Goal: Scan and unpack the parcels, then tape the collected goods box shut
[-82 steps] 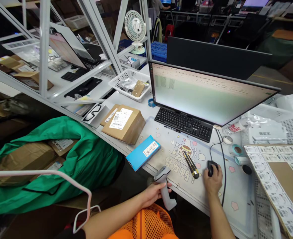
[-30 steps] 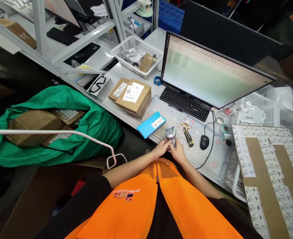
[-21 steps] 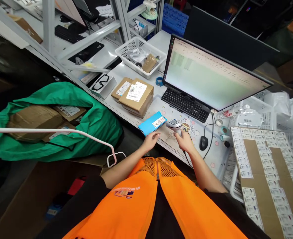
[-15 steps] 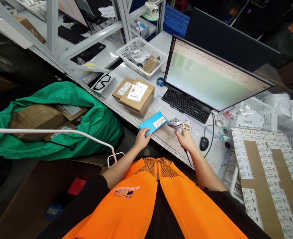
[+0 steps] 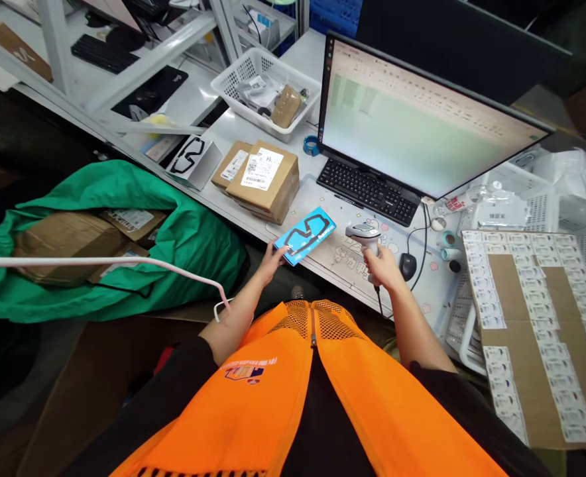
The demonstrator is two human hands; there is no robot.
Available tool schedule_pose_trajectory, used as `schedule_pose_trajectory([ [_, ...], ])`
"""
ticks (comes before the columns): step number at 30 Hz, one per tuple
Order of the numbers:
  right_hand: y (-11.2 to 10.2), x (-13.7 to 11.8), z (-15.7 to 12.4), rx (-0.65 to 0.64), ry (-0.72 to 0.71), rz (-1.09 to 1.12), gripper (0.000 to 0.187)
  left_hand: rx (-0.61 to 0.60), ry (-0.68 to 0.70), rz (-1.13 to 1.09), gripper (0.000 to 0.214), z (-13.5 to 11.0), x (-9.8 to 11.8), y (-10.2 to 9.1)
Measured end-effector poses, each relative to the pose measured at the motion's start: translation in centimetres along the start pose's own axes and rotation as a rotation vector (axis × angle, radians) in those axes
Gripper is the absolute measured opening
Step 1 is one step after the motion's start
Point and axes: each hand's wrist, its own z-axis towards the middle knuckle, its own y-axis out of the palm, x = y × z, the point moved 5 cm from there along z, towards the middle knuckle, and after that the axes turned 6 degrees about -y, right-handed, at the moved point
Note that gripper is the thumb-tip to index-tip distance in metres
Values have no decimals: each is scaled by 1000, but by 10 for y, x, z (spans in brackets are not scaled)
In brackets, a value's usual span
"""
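My left hand (image 5: 274, 254) grips the near corner of a flat blue box (image 5: 305, 234) at the desk's front edge. The box now shows a face with a black outline drawing. My right hand (image 5: 383, 266) is closed around the handle of a grey barcode scanner (image 5: 364, 233), whose head points left toward the box. A black mouse (image 5: 408, 265) lies just right of the scanner. Beyond them are a black keyboard (image 5: 367, 191) and a lit monitor (image 5: 417, 129).
Two labelled cardboard parcels (image 5: 262, 179) sit left of the blue box. A white basket (image 5: 264, 91) stands behind them. A green sack (image 5: 99, 245) of parcels lies at the left below the desk. A cardboard sheet covered in labels (image 5: 531, 318) lies at the right.
The scanner passed from my left hand to my right, which left the mouse. My left hand took the blue box and turned it over; its label side no longer shows.
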Motion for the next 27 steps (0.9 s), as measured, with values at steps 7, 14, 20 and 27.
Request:
schedule_pose_trajectory([
  [7, -19, 13, -24, -1, 37, 109, 32, -334, -445, -229, 82, -14, -18, 16],
  [14, -19, 17, -31, -38, 14, 62, 31, -162, -136, 86, 93, -8, -19, 11],
  [20, -26, 23, -27, -152, 40, -48, 35, -1, 578, 691, 99, -25, 28, -8],
  [27, -31, 25, -29, -271, 143, 53, 40, -88, 779, 970, 93, -41, 32, -10],
])
